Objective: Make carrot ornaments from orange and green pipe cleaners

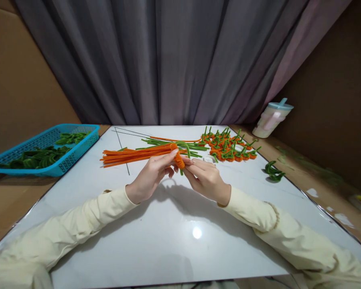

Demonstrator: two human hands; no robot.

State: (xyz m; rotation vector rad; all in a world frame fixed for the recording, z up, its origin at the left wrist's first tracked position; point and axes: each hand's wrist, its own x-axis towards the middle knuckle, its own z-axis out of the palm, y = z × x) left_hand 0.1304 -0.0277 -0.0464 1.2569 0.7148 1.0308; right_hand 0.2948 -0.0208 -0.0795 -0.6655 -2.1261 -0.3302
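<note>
An orange fuzzy coil [178, 157] is held above the white table, with a green fuzzy stem [186, 145] arching from its top and a short green end below. My left hand [153, 172] grips the coil's left side between thumb and fingers. From the right, my right hand [206, 176] has its fingers pressed together at the coil's lower right side. Just behind the hands lie a bundle of orange fuzzy sticks [132, 155] and several green fuzzy sticks [198, 147]. Finished orange pieces with green stems [225, 146] are clustered at the back right.
A blue basket [58, 167] with green fuzzy pieces stands at the left. Green curled pieces [273, 171] lie at the table's right side. A lidded cup [269, 120] stands at the back right, and a grey curtain [180, 60] hangs behind the white table [132, 249].
</note>
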